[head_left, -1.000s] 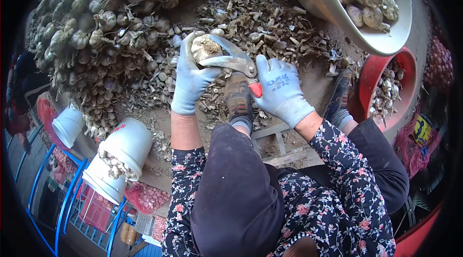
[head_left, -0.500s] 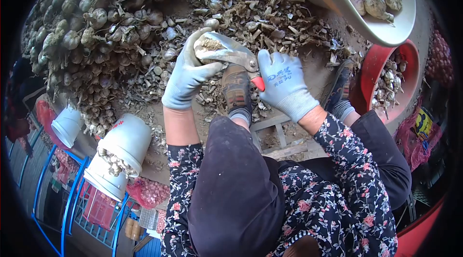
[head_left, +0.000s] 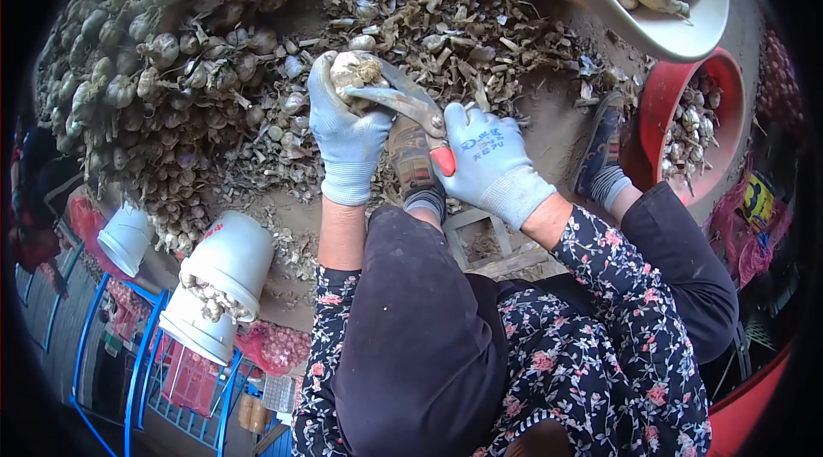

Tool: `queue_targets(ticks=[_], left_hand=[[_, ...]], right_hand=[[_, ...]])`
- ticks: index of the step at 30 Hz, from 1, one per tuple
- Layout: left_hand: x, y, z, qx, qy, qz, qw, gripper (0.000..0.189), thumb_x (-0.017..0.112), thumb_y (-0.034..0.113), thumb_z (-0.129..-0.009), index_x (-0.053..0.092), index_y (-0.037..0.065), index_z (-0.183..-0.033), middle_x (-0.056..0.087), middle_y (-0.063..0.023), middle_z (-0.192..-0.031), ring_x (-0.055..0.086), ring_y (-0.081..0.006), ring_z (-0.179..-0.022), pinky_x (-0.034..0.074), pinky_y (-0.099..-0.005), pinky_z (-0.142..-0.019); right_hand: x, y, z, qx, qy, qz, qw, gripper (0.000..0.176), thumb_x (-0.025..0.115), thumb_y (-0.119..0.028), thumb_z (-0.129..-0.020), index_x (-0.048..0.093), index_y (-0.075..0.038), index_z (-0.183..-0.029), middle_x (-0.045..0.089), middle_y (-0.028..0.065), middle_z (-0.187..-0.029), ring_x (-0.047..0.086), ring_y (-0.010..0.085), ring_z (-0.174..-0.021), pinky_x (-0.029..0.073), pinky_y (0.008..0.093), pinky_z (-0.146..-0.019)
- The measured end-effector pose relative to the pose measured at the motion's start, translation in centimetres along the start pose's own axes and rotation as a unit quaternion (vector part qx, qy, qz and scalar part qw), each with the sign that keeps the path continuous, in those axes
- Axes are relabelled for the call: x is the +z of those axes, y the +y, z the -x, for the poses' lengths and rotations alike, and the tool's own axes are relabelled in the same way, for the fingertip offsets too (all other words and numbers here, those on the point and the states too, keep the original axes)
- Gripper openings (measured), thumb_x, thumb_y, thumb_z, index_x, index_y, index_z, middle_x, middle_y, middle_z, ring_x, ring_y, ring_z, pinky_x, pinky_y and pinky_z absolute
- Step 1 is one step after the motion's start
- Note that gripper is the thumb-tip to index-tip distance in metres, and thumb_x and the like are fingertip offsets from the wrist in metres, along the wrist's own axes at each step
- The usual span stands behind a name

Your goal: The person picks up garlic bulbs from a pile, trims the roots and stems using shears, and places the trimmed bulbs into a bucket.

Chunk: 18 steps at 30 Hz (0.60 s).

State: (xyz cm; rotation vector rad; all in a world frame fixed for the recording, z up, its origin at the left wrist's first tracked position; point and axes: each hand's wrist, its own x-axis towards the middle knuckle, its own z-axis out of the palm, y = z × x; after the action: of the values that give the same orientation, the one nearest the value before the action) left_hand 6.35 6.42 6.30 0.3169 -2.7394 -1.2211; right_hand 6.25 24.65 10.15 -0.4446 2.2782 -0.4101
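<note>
My left hand (head_left: 345,140), in a pale glove, is closed around a garlic bulb (head_left: 350,68) whose brown, tufted root end faces toward the right. In my right hand (head_left: 493,157), also gloved, is a pair of pruning shears (head_left: 410,107) with a red handle grip. The shears' blades are apart and lie at the bulb's root end, one above and one below it. My right palm and most of the handles are hidden by the back of the glove. Under the shears, dry stem cuttings (head_left: 454,37) and husks cover the ground.
A large heap of garlic (head_left: 163,54) rises at the left. White buckets (head_left: 231,251) with bulbs stand below it. At upper right are a tilted cream basin (head_left: 699,37) and a red tub (head_left: 727,84), both holding garlic. My shoe (head_left: 411,161) is beneath the shears.
The bulb has turned in my left hand, so its root end now points more to the right. My right hand and the shears have shifted slightly left and down.
</note>
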Motion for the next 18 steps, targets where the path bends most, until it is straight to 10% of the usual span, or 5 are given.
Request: queue_targets(ticks=[7, 11, 18], left_hand=[[-0.5, 1.3, -0.6, -0.058, -0.051, 0.019, 0.997, 0.067, 0.079, 0.011, -0.063, 0.048, -0.001, -0.121, 0.062, -0.0141, -0.103, 0.064, -0.0208, -0.089, 0.051, -0.0301, -0.081], [-1.2, 0.5, -0.4, -0.244, -0.117, 0.285, 0.92, 0.072, 0.081, 0.005, -0.065, 0.043, -0.001, -0.125, 0.058, -0.0078, -0.11, 0.059, -0.0126, -0.094, 0.05, -0.026, -0.084], [-0.7, -0.3, 0.0, -0.212, -0.123, 0.238, 0.94, 0.075, 0.079, 0.005, -0.064, 0.04, -0.001, -0.128, 0.057, -0.0101, -0.111, 0.057, -0.0136, -0.098, 0.048, -0.0273, -0.087]], right_hand=[[2.0, 3.0, -2.4, 0.024, -0.025, -0.089, 0.995, 0.033, 0.061, -0.027, -0.082, 0.047, -0.003, -0.1, 0.064, 0.0206, -0.082, 0.065, 0.0374, -0.078, 0.05, 0.047, -0.069], [1.9, 4.0, -1.6, 0.061, 0.02, -0.132, 0.989, 0.028, 0.059, -0.023, -0.084, 0.048, -0.003, -0.099, 0.064, 0.0226, -0.077, 0.064, 0.0411, -0.076, 0.05, 0.0501, -0.068], [1.8, 2.9, 0.4, 0.006, 0.012, -0.12, 0.993, 0.042, 0.061, -0.029, -0.082, 0.045, -0.004, -0.112, 0.061, 0.0208, -0.094, 0.061, 0.038, -0.089, 0.048, 0.0472, -0.078]])
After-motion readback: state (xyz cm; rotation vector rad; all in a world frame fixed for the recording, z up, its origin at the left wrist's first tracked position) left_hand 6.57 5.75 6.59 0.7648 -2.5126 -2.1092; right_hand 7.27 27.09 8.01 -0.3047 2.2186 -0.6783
